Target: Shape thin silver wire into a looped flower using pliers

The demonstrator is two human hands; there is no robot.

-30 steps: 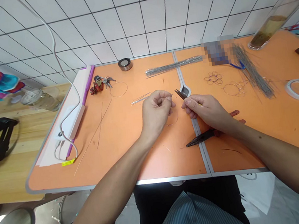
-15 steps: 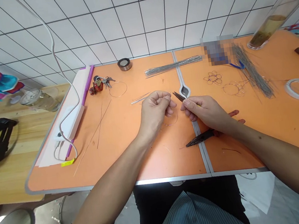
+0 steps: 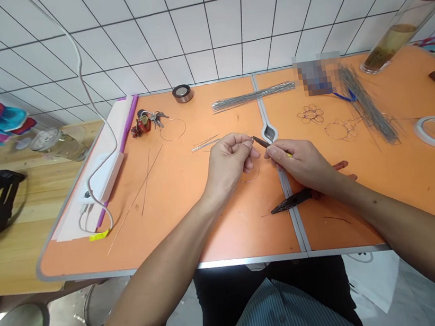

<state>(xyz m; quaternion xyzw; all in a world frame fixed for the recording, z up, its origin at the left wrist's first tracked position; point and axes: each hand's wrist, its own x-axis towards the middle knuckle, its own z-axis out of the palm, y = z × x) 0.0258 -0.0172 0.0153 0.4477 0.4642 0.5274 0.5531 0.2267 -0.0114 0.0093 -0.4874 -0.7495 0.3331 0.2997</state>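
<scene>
My left hand [image 3: 231,161] is closed in a pinch over the middle of the table, on a thin wire [image 3: 252,180] whose curved part hangs faintly below the fingers. My right hand [image 3: 295,161] grips small pliers [image 3: 262,142] with dark jaws and a bit of yellow handle showing. The jaw tips point left and meet the left fingertips, where the wire's end is too small to make out. Under my right wrist lie long-nose pliers [image 3: 291,201] with red handles.
Behind my hands lies a bundle of straight wires [image 3: 252,96]; another wire bundle [image 3: 370,105] is at right. A wire flower [image 3: 310,114], a tape roll [image 3: 182,93], keys [image 3: 155,117], a white tape ring [image 3: 422,133] and a power strip [image 3: 103,180] surround the work area.
The jaw tips of the small pliers have come up to the left fingertips, closing the small gap. Both hands otherwise stay nearly in place.
</scene>
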